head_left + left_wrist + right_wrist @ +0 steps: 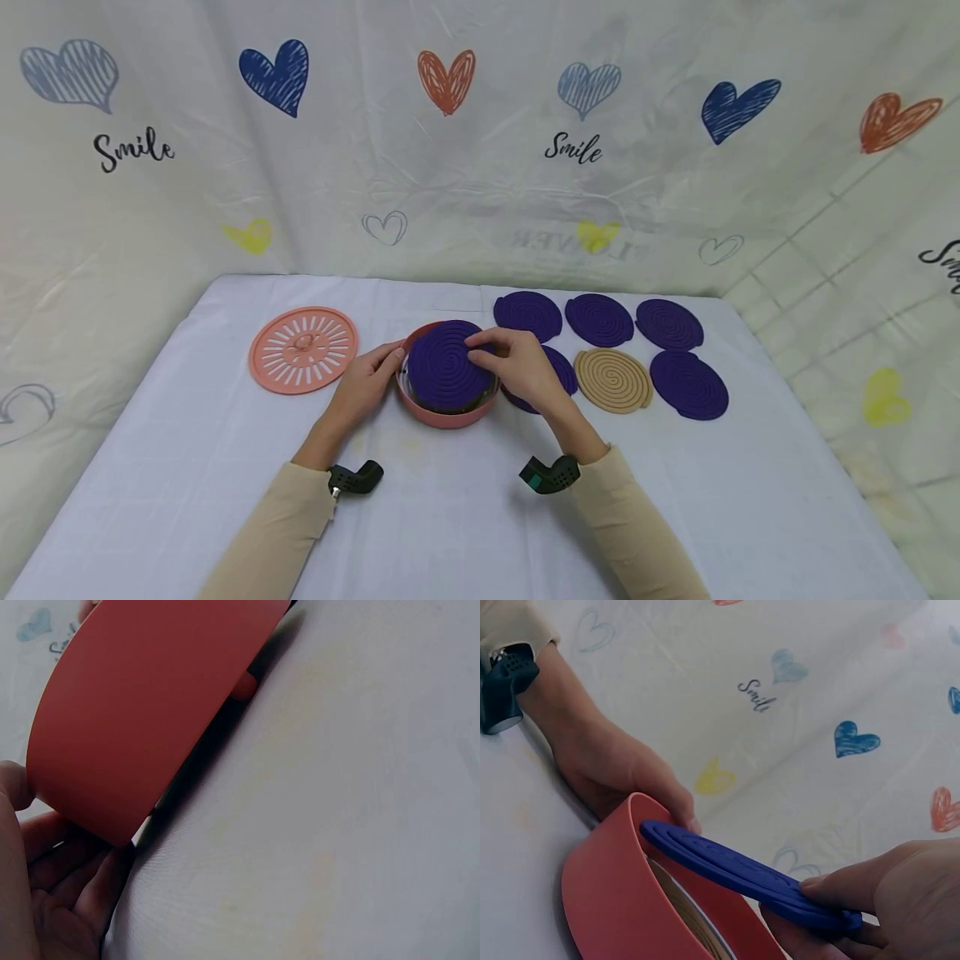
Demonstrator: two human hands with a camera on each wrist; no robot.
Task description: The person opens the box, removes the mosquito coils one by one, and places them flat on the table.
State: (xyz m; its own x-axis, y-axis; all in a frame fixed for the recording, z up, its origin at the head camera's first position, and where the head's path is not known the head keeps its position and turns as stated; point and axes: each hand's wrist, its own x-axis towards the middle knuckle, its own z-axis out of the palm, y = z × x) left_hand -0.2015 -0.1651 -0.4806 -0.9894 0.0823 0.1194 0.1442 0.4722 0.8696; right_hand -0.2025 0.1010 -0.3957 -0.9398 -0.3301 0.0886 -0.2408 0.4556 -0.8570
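Observation:
A round coral-pink mosquito coil box (447, 420), lidless, sits mid-table. My left hand (363, 387) holds its left side, thumb at the rim and fingers along the wall in the left wrist view. Between thumb and fingers, my right hand (521, 367) pinches a purple mosquito coil (448, 367) by its right edge. This coil is tilted over the box opening, its far edge close to the inner wall in the right wrist view. Beneath it, a brownish coil (686, 911) shows inside the box, mostly hidden.
Left of the box lies a slotted coral-pink lid (303, 375). On the right, several purple coils (670, 325) lie in two rows with one tan coil (613, 381) among them. My right hand partly covers one purple coil (561, 367). A printed curtain (480, 167) hangs behind the table.

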